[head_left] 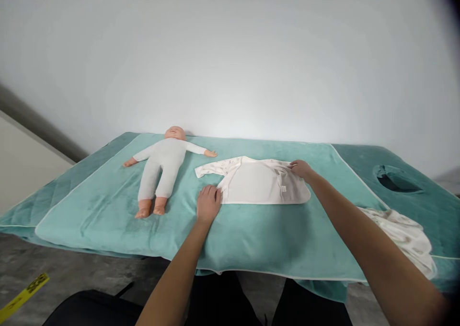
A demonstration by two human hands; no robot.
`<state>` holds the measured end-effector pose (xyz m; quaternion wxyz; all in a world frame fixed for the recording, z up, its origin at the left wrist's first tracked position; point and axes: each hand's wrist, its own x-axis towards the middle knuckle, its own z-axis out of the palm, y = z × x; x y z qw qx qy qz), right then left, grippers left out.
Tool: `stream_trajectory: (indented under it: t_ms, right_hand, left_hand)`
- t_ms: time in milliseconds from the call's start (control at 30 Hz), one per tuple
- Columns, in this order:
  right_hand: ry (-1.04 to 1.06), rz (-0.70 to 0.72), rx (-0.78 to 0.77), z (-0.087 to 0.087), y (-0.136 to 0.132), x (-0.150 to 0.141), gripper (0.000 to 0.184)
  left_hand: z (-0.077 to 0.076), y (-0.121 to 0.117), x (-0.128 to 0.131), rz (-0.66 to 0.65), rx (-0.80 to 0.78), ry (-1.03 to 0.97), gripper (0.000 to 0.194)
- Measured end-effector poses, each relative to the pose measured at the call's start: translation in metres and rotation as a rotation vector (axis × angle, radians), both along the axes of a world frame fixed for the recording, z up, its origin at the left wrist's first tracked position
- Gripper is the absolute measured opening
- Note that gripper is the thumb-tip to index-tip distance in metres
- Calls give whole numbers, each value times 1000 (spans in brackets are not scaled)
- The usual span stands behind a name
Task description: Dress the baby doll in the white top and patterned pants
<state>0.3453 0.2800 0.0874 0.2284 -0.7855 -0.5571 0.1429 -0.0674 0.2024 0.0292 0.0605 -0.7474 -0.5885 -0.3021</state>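
A white baby shirt (pixel 255 184) with small prints on its sleeve lies spread open, its inside with a small label facing up. One sleeve stretches out to the left. My left hand (pixel 208 203) rests palm down at the shirt's lower left edge, fingers laid on the cloth and mat. At the right shoulder, the fingers of my right hand (pixel 301 168) are closed on the fabric; the sleeve on that side is not visible spread out. Left of the shirt, a baby doll (pixel 163 156) in a white bodysuit lies on its back, arms spread.
A green padded mat (pixel 108 196) with white piping covers the bed (pixel 406 206), which has a face hole (pixel 397 180) at right. A crumpled white printed cloth (pixel 402 235) lies near the right front edge, partly behind my forearm. A white wall (pixel 230 67) stands behind.
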Motion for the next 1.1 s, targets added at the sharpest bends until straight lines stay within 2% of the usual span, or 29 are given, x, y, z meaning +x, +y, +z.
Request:
stream_trajectory:
  t_ms: [100,233,300,433,500,633,733,900,1100]
  right_hand:
    - [-58,39,42,-1,-15,-11,34]
    - [-255,366,161,-11,-30,-37,38]
    - [-333,476,159,-21,-35,-47,43]
    - [-369,434,88,-38,-43,-56,52]
    - [-367,412,108,-41,-46,-57,53]
    - [-384,383,210,-36,-53,-62,50]
    - [-409,463,228,-28,-54,-74,46]
    - [-388,531,177,-24,-36,-110,46]
    - [-348,450,126,-40,27,-153,46]
  left_hand:
    - [0,0,0,2,-1,-7,28]
    - [0,0,0,-8,9,-35,25]
    - [-1,0,-1,-13,19,-43,23]
    - [-2,1,-3,29,38,-83,23]
    - [-3,2,-5,61,60,-133,23]
    - [-3,3,-5,70,78,-169,25]
    - [-4,4,-3,55,80,-125,26]
    - [-7,5,3,26,82,57,32]
    - [-15,9,4,58,21,105,38]
